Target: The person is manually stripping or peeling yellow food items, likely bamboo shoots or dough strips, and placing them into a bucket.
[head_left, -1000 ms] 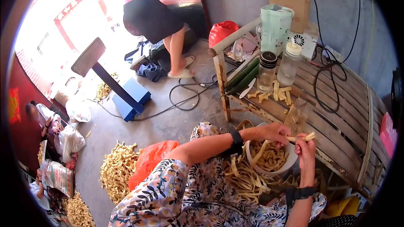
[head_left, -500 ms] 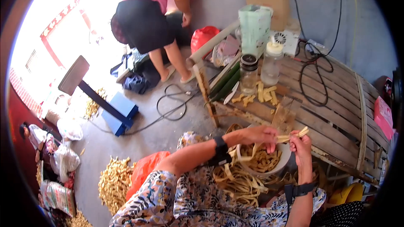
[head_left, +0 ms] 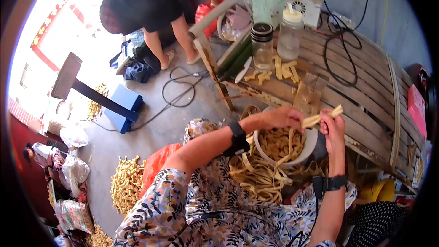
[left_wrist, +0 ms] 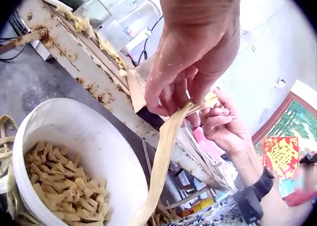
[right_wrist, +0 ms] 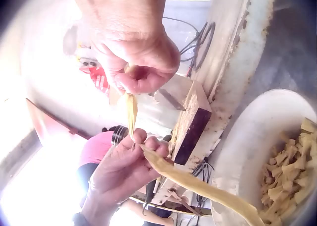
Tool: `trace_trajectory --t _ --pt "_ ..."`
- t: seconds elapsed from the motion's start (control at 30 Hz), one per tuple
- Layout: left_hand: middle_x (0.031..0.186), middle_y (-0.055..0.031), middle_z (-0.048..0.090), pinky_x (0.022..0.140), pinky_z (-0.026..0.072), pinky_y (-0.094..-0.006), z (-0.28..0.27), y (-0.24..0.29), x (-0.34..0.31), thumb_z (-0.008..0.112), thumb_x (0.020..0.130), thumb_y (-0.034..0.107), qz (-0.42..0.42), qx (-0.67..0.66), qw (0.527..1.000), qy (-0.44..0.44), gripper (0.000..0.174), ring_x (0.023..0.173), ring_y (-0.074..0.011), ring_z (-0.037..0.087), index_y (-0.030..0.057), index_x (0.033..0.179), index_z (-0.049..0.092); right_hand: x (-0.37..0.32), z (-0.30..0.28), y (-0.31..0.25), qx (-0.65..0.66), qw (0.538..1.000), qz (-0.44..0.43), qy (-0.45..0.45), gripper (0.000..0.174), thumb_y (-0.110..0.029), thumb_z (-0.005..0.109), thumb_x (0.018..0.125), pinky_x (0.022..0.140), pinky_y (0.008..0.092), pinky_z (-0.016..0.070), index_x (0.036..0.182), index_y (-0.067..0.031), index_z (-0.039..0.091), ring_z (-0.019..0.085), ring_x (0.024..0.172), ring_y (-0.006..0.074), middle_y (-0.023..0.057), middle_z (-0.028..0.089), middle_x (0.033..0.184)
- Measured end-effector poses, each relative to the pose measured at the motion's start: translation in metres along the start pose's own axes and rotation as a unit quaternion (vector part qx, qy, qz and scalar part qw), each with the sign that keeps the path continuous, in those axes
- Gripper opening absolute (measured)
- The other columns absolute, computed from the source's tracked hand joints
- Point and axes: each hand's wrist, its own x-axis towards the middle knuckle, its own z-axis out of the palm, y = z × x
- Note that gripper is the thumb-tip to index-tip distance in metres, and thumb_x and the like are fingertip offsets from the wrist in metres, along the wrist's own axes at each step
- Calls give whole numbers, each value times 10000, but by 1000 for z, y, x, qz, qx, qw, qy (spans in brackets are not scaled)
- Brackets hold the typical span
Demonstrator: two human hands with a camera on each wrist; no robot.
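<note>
A long, flat, pale-yellow strip [left_wrist: 166,151] runs between both hands, and its tail hangs down to the white bucket. My left hand [head_left: 286,118] pinches it between thumb and fingers, over the bucket's far side. To the right, my right hand [head_left: 333,126] grips the folded end, which sticks out above its fingers. In the right wrist view, the strip [right_wrist: 132,112] stretches short and taut between the two hands. The white bucket [head_left: 315,144] below holds many short knotted pieces [left_wrist: 69,186] of the same material. More long strips [head_left: 256,174] lie heaped beside it, by the lap.
A slatted bench [head_left: 366,114] carries a wooden block [right_wrist: 190,124], a glass jar [head_left: 262,50], a bottle [head_left: 289,39], loose pieces and a white-handled knife [head_left: 244,69]. On the floor are a knot pile [head_left: 125,185], a red bag [head_left: 160,160] and a blue scale [head_left: 123,110]. Another person bends behind.
The head view has shifted. My hands stay on the strip, a little farther apart, with its folded end raised at the right hand. The person in pink has bent down, reaching to the red bag.
</note>
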Motion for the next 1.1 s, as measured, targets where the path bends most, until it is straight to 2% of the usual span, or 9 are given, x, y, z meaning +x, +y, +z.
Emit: trace_trajectory --t 0.13,0.23,0.33,0.43,0.53,0.7,0.83,0.87,1.1 --pt "789 -69 608 661 452 -224 -8 -13 -1 492 862 87 -87 -343 934 48 130 752 -120 562 -2 931 557 12 -18 10 0 1000 -3 -5 172 -84 590 796 413 159 285 932 -9 516 388 487 23 -21 457 634" --pt "779 -64 615 625 466 -246 -11 4 -5 483 844 98 -5 -56 998 14 146 688 -126 574 -22 853 566 18 -15 9 -39 999 -16 5 146 -79 593 791 402 168 278 903 -9 530 391 490 25 -20 460 635" --pt "795 -48 616 693 457 -238 -11 6 -4 471 838 92 -4 135 990 39 160 772 -109 576 -15 852 589 13 0 4 -67 997 -37 1 123 -104 586 806 384 152 261 892 -35 532 363 460 5 -45 425 605" --pt "803 -34 604 707 446 -227 -2 17 -10 462 841 66 -26 -254 963 -89 146 770 -102 567 -7 855 588 8 3 -4 -58 998 -32 -17 111 -109 585 809 381 145 254 884 -49 529 354 451 0 -49 425 596" --pt "808 -45 585 668 447 -222 -6 -2 -7 446 858 52 -36 -258 964 -52 146 736 -108 558 -11 932 555 -2 0 -9 -44 996 -11 -74 123 -125 588 814 387 142 259 894 -50 531 350 453 0 -50 427 593" --pt "742 -30 538 616 452 -235 1 -11 -4 489 865 144 -24 -400 916 18 187 649 -107 525 -10 960 538 3 2 -8 -79 997 -17 18 133 -92 583 803 397 153 252 903 -21 532 360 465 11 -32 437 598" --pt "838 -32 573 633 460 -234 -10 -16 -5 597 820 254 -12 -113 987 109 287 717 -98 533 20 985 572 5 -1 2 -64 998 13 -11 164 -113 585 810 403 157 249 943 -40 526 368 490 5 -50 428 632" --pt "830 -15 574 645 454 -226 -10 -7 -3 582 829 229 -59 -103 983 137 255 722 -88 531 21 977 580 7 -1 5 -42 999 16 -8 179 -119 596 807 412 160 256 950 -32 533 374 500 9 -46 434 630" --pt "680 48 512 545 375 -185 -34 9 24 553 837 176 21 112 971 208 173 634 -29 447 18 887 600 33 -5 10 81 996 -20 13 257 -137 635 794 500 182 398 977 21 549 489 588 70 33 546 747"
